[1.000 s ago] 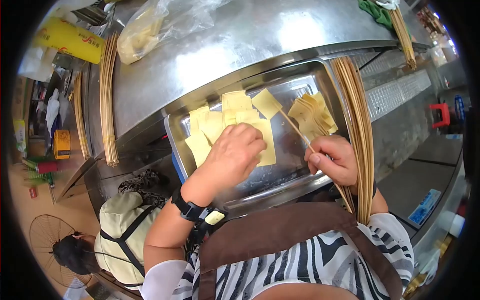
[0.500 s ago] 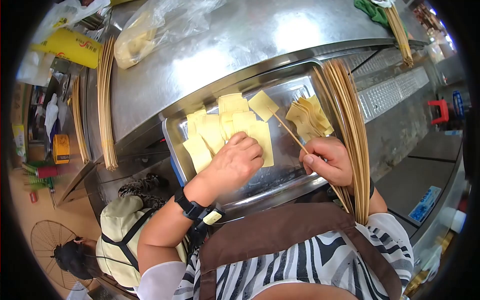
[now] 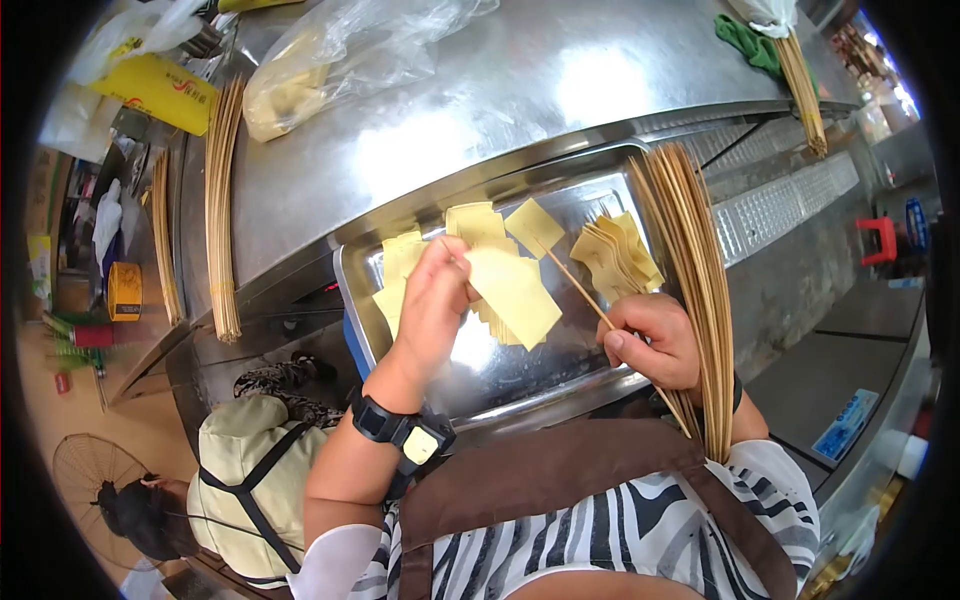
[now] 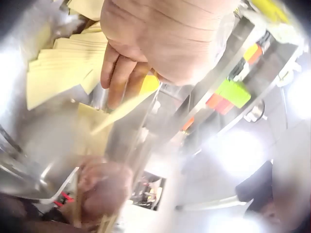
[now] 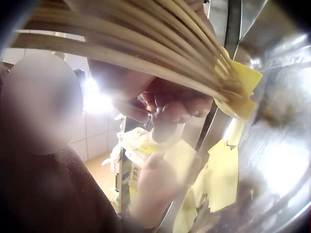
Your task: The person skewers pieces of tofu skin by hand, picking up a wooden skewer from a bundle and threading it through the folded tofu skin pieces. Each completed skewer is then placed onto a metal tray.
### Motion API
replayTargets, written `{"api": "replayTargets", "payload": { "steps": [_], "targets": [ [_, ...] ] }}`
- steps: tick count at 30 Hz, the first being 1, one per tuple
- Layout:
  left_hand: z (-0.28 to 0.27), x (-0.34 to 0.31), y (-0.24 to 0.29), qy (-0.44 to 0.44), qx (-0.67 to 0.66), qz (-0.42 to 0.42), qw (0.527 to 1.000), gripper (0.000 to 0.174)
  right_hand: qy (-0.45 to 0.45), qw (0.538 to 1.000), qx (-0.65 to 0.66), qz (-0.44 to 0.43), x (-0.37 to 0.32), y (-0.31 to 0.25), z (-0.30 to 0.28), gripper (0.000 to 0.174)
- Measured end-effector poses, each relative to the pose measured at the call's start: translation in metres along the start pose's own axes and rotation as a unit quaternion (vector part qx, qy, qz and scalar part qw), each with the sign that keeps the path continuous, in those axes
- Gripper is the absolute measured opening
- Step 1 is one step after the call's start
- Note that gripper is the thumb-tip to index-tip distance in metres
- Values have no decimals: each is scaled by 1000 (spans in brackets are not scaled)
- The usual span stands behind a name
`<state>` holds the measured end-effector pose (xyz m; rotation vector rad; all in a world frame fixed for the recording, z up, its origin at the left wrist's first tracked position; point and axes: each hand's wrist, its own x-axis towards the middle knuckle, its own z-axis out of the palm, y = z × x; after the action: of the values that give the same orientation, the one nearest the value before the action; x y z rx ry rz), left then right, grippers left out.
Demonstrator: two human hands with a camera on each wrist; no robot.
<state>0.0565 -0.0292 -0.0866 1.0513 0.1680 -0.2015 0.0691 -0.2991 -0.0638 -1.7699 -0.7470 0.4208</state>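
My left hand [image 3: 435,300] pinches a thin yellow tofu sheet [image 3: 520,300] by its upper corner, holding it over the tray. In the left wrist view, that sheet [image 4: 124,111] appears nearly edge-on below the fingers. My right hand [image 3: 655,340] grips a bamboo skewer [image 3: 580,285] whose tip overlaps a square tofu sheet [image 3: 533,225]. More square sheets [image 3: 475,222] lie piled at the left of the metal tray [image 3: 420,408]. On its right side, folded sheets [image 3: 617,255] sit bunched at skewer tips, clearer in the right wrist view as gathered sheets [image 5: 238,92].
A thick bundle of skewers [image 3: 700,290] lies along the tray's right edge beside my right forearm. Beyond the tray is a steel counter [image 3: 480,110] with a plastic bag [image 3: 300,90] and another skewer bundle [image 3: 223,215]. A person [image 3: 245,470] is at lower left.
My left hand was down on the piled sheets; it has lifted with one sheet pinched in its fingers. My right hand keeps hold of the skewer in nearly the same place.
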Motion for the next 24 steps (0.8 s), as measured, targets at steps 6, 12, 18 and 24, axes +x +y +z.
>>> {"api": "replayTargets", "payload": {
  "steps": [6, 12, 18, 24],
  "targets": [
    [-5, 21, -5, 7, -97, 14, 995, 22, -22, 1000, 3, -11, 2, -1, 4, 16],
    [-5, 26, -7, -35, -17, 104, 994, 20, -34, 999, 7, -29, 3, 1, 10, 17],
    [0, 22, 5, 8, 34, 144, 989, 32, -31, 999, 10, -22, 2, -1, 8, 17],
    [5, 21, -1, 54, -237, -49, 969, 40, -38, 999, 1, -23, 3, 1, 9, 18]
  ]
}}
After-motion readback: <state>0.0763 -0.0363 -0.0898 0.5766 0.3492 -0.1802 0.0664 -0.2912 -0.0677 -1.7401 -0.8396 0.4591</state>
